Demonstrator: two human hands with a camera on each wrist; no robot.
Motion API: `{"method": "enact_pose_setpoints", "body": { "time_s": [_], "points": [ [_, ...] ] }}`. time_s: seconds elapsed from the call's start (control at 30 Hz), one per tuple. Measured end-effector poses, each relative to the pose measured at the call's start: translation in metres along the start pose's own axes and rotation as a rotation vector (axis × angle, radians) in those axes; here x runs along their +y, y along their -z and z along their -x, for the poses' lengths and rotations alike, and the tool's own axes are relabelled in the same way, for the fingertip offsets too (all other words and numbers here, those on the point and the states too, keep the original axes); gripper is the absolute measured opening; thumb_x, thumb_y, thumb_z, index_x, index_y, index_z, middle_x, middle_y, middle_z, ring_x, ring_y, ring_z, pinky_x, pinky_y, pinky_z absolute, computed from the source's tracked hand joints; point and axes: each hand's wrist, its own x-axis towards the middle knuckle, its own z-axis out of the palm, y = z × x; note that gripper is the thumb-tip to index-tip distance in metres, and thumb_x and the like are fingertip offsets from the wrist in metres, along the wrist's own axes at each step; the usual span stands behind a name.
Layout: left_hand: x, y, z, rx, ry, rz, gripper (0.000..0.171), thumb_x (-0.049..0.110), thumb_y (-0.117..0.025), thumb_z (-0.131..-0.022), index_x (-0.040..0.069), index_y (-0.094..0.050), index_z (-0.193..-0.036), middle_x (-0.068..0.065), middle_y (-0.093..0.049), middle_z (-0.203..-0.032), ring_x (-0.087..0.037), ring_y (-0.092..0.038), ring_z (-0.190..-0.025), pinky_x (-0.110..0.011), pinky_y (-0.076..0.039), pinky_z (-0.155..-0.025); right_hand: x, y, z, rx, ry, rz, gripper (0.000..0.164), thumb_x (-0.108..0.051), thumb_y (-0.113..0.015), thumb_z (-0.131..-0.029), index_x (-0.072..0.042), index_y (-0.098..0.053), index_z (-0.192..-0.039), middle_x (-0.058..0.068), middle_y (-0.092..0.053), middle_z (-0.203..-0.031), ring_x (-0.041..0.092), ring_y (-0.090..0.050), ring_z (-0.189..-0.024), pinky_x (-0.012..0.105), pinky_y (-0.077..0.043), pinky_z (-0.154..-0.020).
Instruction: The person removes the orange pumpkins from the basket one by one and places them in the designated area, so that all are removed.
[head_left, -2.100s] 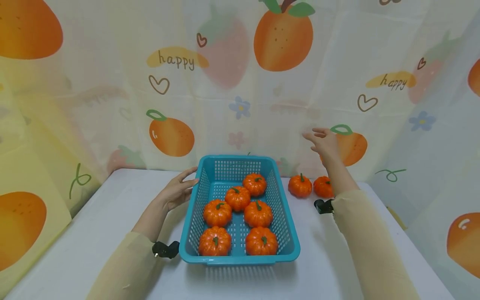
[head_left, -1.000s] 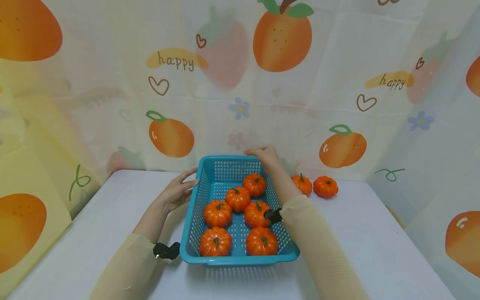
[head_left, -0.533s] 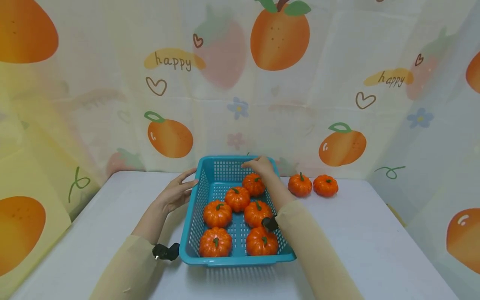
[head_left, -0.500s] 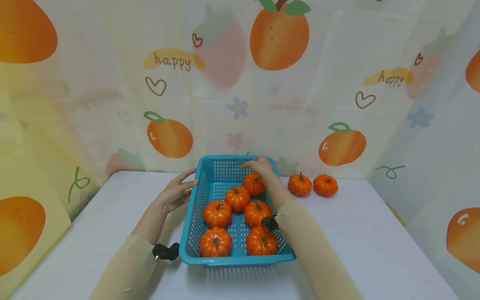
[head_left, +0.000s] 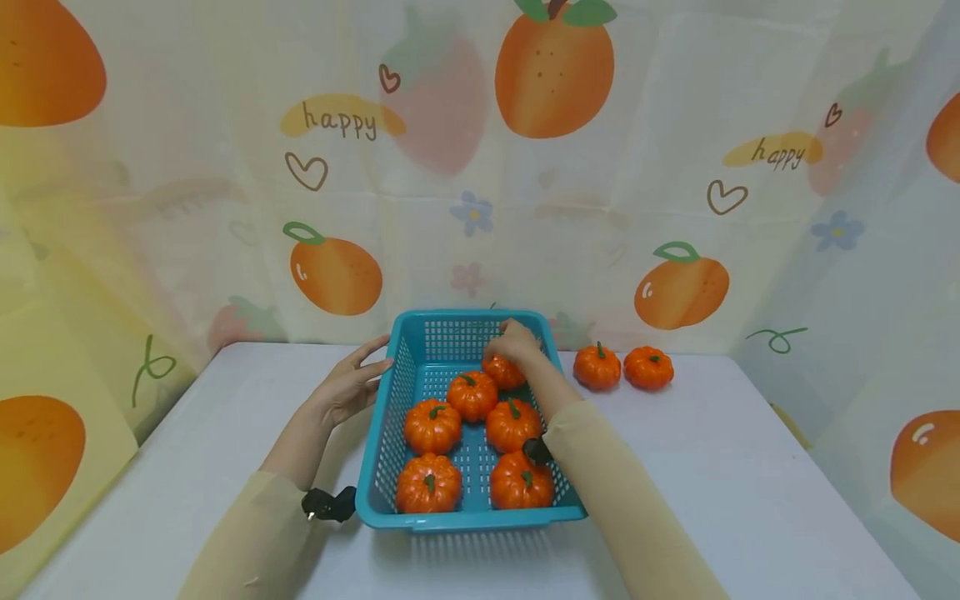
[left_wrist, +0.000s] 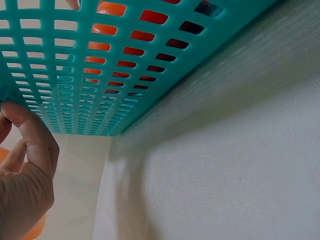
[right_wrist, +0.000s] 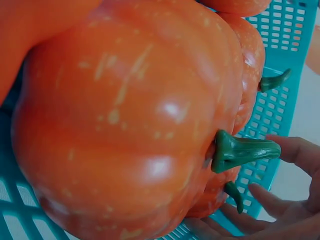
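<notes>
A blue plastic basket (head_left: 472, 521) with perforated walls stands on the table, several small orange pumpkins with green stems inside it. My left hand (head_left: 348, 383) touches the outside of its left wall near the rim, fingers mostly extended. My right hand (head_left: 517, 343) reaches over the right rim, fingers spread down around the far pumpkin (head_left: 504, 375), partly covering it. In the right wrist view, the fingers (right_wrist: 267, 202) stand apart beside that pumpkin's stem (right_wrist: 233, 194); firm contact cannot be made out. A nearer pumpkin (right_wrist: 125, 120) fills much of that view.
Two more pumpkins, one upright (head_left: 597, 367) and one beside it (head_left: 648, 368), sit on the white table (head_left: 750, 483) right of the basket. A fruit-printed curtain (head_left: 480, 167) hangs behind the table's far edge.
My right hand has come from the right, above the two loose pumpkins, across to the basket and down onto the far pumpkin. My left hand stays at the basket's left side.
</notes>
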Motion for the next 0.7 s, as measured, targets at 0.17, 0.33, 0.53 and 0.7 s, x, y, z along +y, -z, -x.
{"method": "enact_pose_setpoints", "body": {
  "time_s": [0.17,0.33,0.53,0.7],
  "points": [
    [0.0004,0.0006,0.0006,-0.007,-0.006,-0.004,0.071,0.025,-0.06,-0.099,0.025,-0.021,-0.158,0.005,-0.061,-0.112,-0.01,-0.067,-0.094,-0.022,-0.06,-0.08,0.0028,-0.0019,0.0009,-0.049,0.036,0.164,0.072,-0.019,-0.071,-0.083,-0.003,-0.042,-0.147,0.017,-0.046,-0.151,0.037,-0.041,-0.142,0.059,-0.017,-0.125],
    [-0.0003,-0.0004,0.0007,-0.011,-0.011,-0.005,0.07,0.025,-0.059,-0.099,0.025,-0.021,-0.158,0.006,-0.062,-0.111,-0.009,-0.067,-0.094,-0.023,-0.06,-0.08,0.0049,-0.0035,0.0022,-0.084,0.045,0.343,0.067,-0.02,-0.065,-0.09,-0.006,-0.038,-0.15,0.016,-0.046,-0.151,0.035,-0.041,-0.143,0.054,-0.019,-0.126],
    [-0.0007,-0.0014,0.0007,-0.005,-0.01,-0.006,0.069,0.025,-0.06,-0.099,0.025,-0.023,-0.158,0.004,-0.062,-0.113,-0.009,-0.068,-0.093,-0.024,-0.06,-0.08,0.0038,-0.0033,0.0043,-0.103,0.074,0.45,0.068,-0.01,-0.064,-0.09,-0.008,-0.036,-0.152,0.015,-0.044,-0.154,0.037,-0.034,-0.148,0.052,-0.011,-0.128],
    [-0.0011,-0.0004,0.0004,-0.003,-0.012,-0.015,0.07,0.027,-0.06,-0.099,0.025,-0.022,-0.158,0.004,-0.061,-0.113,-0.009,-0.068,-0.093,-0.023,-0.06,-0.08,0.0033,-0.0035,0.007,-0.077,0.067,0.482,0.069,-0.006,-0.067,-0.087,-0.012,-0.04,-0.149,0.016,-0.043,-0.154,0.041,-0.029,-0.148,0.054,-0.019,-0.126]
  ]
}}
